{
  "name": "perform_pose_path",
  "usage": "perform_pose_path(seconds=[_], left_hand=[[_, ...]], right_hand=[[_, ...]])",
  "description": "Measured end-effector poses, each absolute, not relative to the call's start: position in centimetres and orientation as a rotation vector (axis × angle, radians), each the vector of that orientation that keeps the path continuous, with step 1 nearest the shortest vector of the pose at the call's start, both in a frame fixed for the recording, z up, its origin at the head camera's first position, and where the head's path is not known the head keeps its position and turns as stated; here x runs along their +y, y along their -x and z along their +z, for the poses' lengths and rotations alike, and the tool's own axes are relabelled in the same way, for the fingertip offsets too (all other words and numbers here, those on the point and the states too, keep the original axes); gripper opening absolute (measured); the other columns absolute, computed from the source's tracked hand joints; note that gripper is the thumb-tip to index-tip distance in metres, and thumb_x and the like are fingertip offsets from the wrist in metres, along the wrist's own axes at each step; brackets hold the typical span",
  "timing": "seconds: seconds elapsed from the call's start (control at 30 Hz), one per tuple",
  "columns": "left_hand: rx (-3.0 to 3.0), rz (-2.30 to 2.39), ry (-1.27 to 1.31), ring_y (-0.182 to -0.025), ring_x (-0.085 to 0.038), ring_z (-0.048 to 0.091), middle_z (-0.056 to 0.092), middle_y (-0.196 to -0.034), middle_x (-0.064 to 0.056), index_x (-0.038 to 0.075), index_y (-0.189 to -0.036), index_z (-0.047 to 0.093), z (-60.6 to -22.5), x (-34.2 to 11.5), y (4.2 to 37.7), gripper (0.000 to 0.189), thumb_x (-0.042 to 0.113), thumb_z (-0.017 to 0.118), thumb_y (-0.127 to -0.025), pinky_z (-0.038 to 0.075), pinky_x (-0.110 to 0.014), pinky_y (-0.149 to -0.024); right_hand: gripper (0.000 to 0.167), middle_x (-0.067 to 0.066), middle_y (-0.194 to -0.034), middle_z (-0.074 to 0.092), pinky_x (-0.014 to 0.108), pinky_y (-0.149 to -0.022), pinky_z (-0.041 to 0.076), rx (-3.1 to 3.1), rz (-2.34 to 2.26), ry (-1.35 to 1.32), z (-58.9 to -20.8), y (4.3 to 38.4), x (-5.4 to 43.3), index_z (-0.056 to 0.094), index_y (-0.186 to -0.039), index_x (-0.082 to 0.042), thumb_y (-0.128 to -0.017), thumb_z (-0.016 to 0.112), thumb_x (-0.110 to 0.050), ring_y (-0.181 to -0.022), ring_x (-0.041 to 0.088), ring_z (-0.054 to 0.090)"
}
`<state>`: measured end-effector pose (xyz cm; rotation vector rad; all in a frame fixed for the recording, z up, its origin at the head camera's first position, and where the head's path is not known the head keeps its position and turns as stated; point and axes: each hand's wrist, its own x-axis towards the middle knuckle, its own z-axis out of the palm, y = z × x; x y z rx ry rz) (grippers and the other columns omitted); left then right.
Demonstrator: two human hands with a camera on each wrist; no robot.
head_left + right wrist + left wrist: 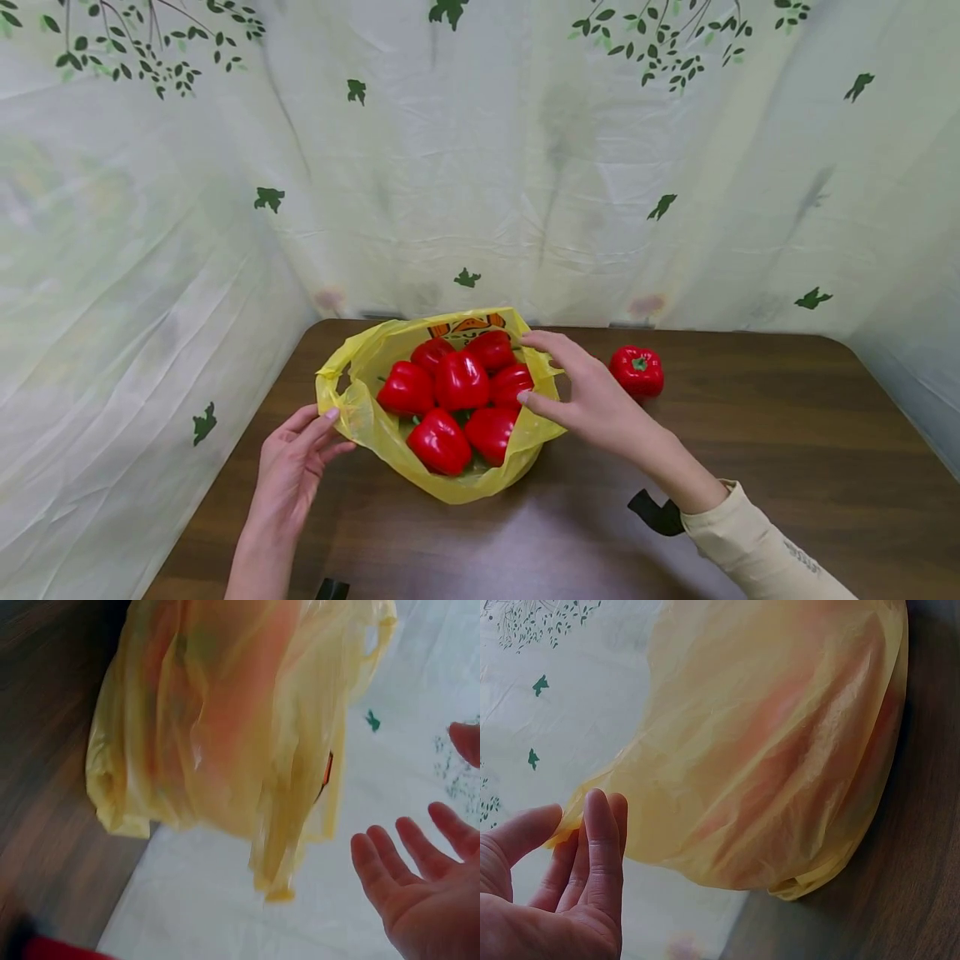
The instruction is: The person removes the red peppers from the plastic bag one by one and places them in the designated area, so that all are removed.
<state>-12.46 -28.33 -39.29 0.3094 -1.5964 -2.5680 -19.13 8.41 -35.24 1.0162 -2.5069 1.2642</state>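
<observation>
A yellow plastic bag (366, 421) stands on the table with its mouth spread wide. Several glossy red bell peppers (461, 381) fill it, and their red shows through the bag's side in both wrist views. At the bag's left side, my left hand (295, 462) pinches the edge by the handle between thumb and fingers; the left wrist view shows the film between the fingertips. My right hand (431, 889) is held apart from the bag, fingers spread and nothing in them. In the head view it hovers over the bag's right rim.
One more red bell pepper (636, 372) lies on the brown wooden table (757, 433), right of the bag and beyond my right forearm. A pale curtain (525, 167) with leaf prints hangs behind the table and along its sides.
</observation>
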Motion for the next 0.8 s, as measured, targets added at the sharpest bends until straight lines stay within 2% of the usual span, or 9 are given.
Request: perform_pose_path(seconds=[0.2,0.47,0.57,0.8], left_hand=[[-1.603,-2.569,-0.331,-0.091,-0.018,0.071,0.071,-0.106,-0.005,0.008,-0.108,0.071,-39.2,-28.3,12.4,0.014,0.007,0.066,-0.095,0.059,-0.032,-0.074],[-1.609,-2.563,-0.337,-0.092,-0.018,0.07,0.071,-0.106,-0.005,0.008,-0.108,0.071,-39.2,-28.3,12.3,0.014,0.008,0.067,-0.094,0.059,-0.032,-0.073],[-1.604,-2.569,-0.337,-0.092,-0.018,0.07,0.071,-0.105,-0.005,0.008,-0.107,0.071,-39.3,-28.3,12.4,0.014,0.008,0.067,-0.094,0.059,-0.032,-0.073],[-1.61,-2.567,-0.355,-0.092,-0.018,0.07,0.072,-0.106,-0.005,0.009,-0.107,0.071,-39.3,-28.3,12.4,0.013,0.008,0.067,-0.094,0.059,-0.032,-0.074]], right_hand=[[0.06,-0.004,-0.14,0.049,0.041,-0.101,0.046,-2.6,1.257,-1.106,-35.7,20.0,6.3,0.048,-0.14,-0.019,-0.087,0.076,-0.028,-0.128,0.015,0.045],[0.064,0.005,-0.139,0.051,0.038,-0.104,0.043,-2.686,1.172,-1.189,-37.1,21.7,3.8,0.047,-0.141,-0.01,-0.086,0.077,-0.025,-0.129,0.022,0.045],[0.065,0.005,-0.14,0.05,0.037,-0.105,0.042,-2.696,1.101,-1.196,-37.6,22.2,3.0,0.047,-0.142,-0.009,-0.086,0.077,-0.025,-0.129,0.02,0.045],[0.069,0.0,-0.144,0.046,0.036,-0.104,0.043,-2.787,1.052,-1.153,-38.5,23.3,1.6,0.045,-0.145,-0.015,-0.086,0.077,-0.029,-0.13,0.017,0.042]])
